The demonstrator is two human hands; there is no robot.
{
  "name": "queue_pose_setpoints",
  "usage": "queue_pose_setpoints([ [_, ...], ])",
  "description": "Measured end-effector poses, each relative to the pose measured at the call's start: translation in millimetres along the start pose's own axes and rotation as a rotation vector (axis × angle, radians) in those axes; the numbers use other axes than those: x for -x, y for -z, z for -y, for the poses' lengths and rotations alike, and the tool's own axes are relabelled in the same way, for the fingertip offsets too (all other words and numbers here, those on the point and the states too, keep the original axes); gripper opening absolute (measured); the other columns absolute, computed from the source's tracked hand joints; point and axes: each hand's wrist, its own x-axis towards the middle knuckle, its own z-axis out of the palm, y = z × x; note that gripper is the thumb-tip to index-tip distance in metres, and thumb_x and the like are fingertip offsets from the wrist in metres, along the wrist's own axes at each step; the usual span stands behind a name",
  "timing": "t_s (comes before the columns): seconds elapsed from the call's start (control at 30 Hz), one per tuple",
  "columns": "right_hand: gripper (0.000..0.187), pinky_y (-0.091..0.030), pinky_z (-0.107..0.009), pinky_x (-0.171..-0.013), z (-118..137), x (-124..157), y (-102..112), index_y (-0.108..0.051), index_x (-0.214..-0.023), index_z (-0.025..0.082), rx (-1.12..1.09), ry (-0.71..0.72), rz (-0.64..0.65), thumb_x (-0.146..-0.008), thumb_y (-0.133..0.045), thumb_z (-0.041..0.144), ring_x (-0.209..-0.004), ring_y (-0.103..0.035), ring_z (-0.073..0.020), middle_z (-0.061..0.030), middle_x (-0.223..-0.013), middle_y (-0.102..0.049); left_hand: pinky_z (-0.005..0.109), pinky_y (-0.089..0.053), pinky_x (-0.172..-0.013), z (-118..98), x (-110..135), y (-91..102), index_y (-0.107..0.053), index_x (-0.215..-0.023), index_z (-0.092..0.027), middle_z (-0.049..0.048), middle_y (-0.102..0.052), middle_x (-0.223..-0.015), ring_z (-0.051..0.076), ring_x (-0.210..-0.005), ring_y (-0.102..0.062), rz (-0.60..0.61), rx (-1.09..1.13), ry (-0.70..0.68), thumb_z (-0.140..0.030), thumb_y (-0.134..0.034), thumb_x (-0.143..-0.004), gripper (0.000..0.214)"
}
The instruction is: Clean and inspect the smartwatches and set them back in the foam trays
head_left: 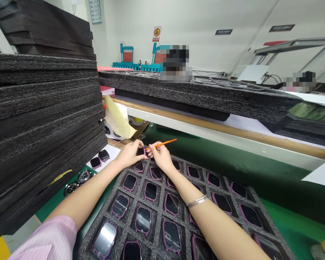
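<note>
Green surface [233, 162] carries a foam tray [157, 207]; left hand [130, 154] pinches a watch case [141, 151], right hand [160, 156] grips an orange stick [162, 144].

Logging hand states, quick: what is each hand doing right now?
Left hand: closed on a purple watch case.
Right hand: closed, holding an orange stick.

We record one view only: head-worn, facing forward and down, close over the tray [135, 199] at 6 o'clock. Left hand [130, 154] and right hand [160, 157] sit centre-frame; foam stack [43, 119] at 9 o'clock, wall [206, 21] at 12.
</note>
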Motion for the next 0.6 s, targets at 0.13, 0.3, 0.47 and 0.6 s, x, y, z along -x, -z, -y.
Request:
queue_pose_setpoints([
  [0.13,0.032,-0.06,-0.038,-0.082,2.8,3.0,-2.8,-0.063,-0.121,0.016,0.018,0.014,-0.029,-0.099,-0.063,0.039,-0.094,-0.069,-0.0186,-0.0073,-0.115,-0.068,0.042,-0.054,-0.096,0.6,-0.7,0.3,-0.055,-0.109,-0.021,0.0085,-0.072,-0.111,0.028,-0.11,-0.07,-0.001,-0.008,-0.007,-0.036,-0.085,-0.078,0.046],
  [0.3,0.03,-0.061,-0.036,-0.078,16.8,11.3,-4.7,-0.064,-0.119,0.016,0.045,0.019,-0.084,-0.1,-0.062,0.039,-0.089,-0.069,-0.0168,-0.0062,-0.11,-0.069,0.045,-0.052,-0.102,3.0,-2.9,1.0,-0.062,-0.115,-0.019,0.01,-0.072,-0.116,0.028,-0.114,-0.067,0.023,-0.028,-0.045,-0.033,-0.082,-0.081,0.042],
  [0.47,0.032,-0.058,-0.029,-0.065,39.7,57.0,34.5,-0.065,-0.106,0.014,0.148,0.005,-0.093,-0.101,-0.058,0.045,-0.068,-0.066,-0.0114,-0.0006,-0.086,-0.069,0.048,-0.046,-0.11,6.7,-3.8,3.4,-0.072,-0.113,-0.02,0.0103,-0.071,-0.119,0.029,-0.12,-0.062,0.049,-0.033,-0.098,-0.035,-0.071,-0.089,0.028],
  [0.6,0.049,-0.049,-0.027,-0.052,52.7,130.7,104.5,-0.06,-0.077,0.021,0.361,-0.047,-0.163,-0.092,-0.055,0.068,-0.05,-0.06,-0.0147,0.0028,-0.056,-0.061,0.053,-0.043,-0.112,0.5,-6.9,7.8,-0.074,-0.108,-0.019,0.0117,-0.071,-0.117,0.03,-0.12,-0.062,0.041,-0.002,-0.116,-0.04,-0.063,-0.093,0.028],
])
